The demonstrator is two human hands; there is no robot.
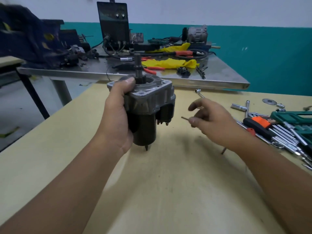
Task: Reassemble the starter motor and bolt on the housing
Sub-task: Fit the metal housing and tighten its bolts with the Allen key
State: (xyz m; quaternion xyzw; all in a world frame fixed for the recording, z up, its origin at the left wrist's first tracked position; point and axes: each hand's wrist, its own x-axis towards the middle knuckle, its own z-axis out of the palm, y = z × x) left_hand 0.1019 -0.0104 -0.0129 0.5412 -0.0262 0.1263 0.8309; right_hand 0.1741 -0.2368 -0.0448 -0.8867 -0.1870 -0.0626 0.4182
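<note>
My left hand (116, 115) grips the starter motor (148, 114) and holds it upright above the yellow table (152, 183). The motor has a black cylindrical body, a grey aluminium housing (152, 92) on top and a shaft sticking up out of it. A thin rod pokes out of the motor's bottom end. To the right of the motor, my right hand (211, 120) pinches a long thin bolt (184, 118) between thumb and fingers. The bolt's tip points left toward the motor and its far end shows below my wrist.
Sockets, an L-shaped socket wrench (199, 92), a hex key set (270, 129) and a green tool case (293, 119) lie at the table's right side. Behind stands a steel bench (219, 76) with a black machine (114, 24), yellow cloth, pliers and cables.
</note>
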